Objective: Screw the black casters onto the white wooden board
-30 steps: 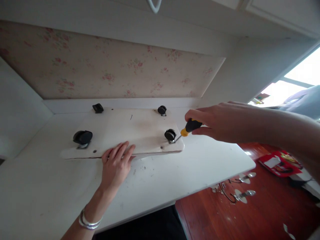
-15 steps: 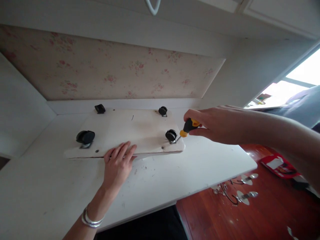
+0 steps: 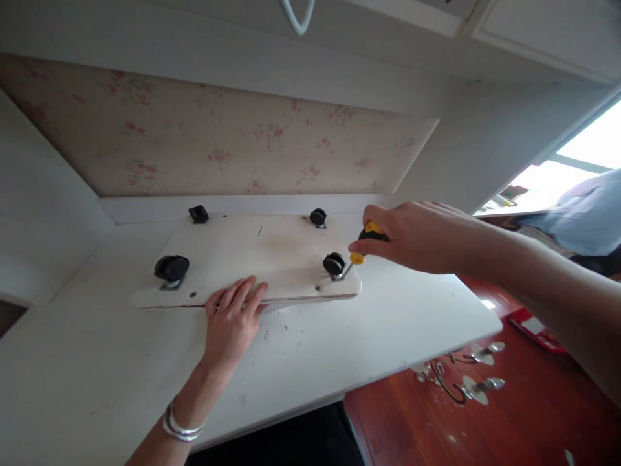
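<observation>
A white board (image 3: pixel 262 255) with several black caster wheels lies upside down on the white desk (image 3: pixel 339 336). My left hand (image 3: pixel 233 320) lies flat on the board's near edge, fingers stretched out. My right hand (image 3: pixel 412 236) is closed round a screwdriver (image 3: pixel 361 249) with a black and yellow handle. Its tip sits at the metal bracket of the near right caster (image 3: pixel 334 264). Another caster (image 3: pixel 171 268) stands at the near left, and two more, one (image 3: pixel 198 213) at the far left and one (image 3: pixel 318 217) at the far right.
A floral panel (image 3: pixel 218 149) backs the desk alcove, with white walls on both sides. Right of the desk's edge is a red wooden floor (image 3: pixel 436 414) with metal fittings (image 3: pixel 460 382) and a red packet (image 3: pixel 536 327). A person in blue (image 3: pixel 587 213) is at the far right.
My right hand has turned on the screwdriver and hides more of its handle. The view has shifted slightly. My left hand stays on the board.
</observation>
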Motion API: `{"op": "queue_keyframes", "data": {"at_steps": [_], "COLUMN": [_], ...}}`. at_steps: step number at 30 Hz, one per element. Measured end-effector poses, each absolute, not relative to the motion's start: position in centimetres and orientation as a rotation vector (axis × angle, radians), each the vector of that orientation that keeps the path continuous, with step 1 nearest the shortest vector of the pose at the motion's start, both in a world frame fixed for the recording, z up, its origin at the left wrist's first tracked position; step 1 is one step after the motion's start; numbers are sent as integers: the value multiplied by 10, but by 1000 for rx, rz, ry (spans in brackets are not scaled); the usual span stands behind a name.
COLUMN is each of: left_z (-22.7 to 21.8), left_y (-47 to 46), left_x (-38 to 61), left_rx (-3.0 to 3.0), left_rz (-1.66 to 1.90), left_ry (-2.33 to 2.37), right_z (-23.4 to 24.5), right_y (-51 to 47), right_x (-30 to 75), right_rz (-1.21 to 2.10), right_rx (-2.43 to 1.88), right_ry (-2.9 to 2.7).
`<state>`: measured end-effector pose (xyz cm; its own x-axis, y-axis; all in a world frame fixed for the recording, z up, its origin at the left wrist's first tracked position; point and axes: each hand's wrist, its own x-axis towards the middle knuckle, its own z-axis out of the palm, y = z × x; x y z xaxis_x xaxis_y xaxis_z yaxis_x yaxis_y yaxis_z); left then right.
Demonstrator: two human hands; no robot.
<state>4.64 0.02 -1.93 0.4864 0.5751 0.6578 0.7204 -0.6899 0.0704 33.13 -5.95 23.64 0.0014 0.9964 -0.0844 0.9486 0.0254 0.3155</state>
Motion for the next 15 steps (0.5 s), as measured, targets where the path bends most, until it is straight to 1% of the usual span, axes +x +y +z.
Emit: {"op": "queue_keyframes", "data": {"at_steps": [3,5,7,10,13,15], "left_z": [-20,-21,-22,-23,-25,-27], "left_y": [0,0,0,1,2,3], "left_x": [46,46,46,45,45,45], "left_rx": [-2519,-2523,-2534,-2553,-2566,-2574], "left_rz": [-992,-989,-979,-963,-966,-980], "left_ry": [-1135,-1146,-1153,-1162,-1167,-1171], "right_z": [245,247,245,237,230,227], "right_y": [-63,-65,-68,-74,-77,-73], "right_x": [338,344,350,353,348,345], "right_rz": [-7,-61,7,143,201,216], "right_rx": [1974,1976,1936,1694,1458,1404], "right_ry": [2007,1970,2017,2137,2196,2210]}}
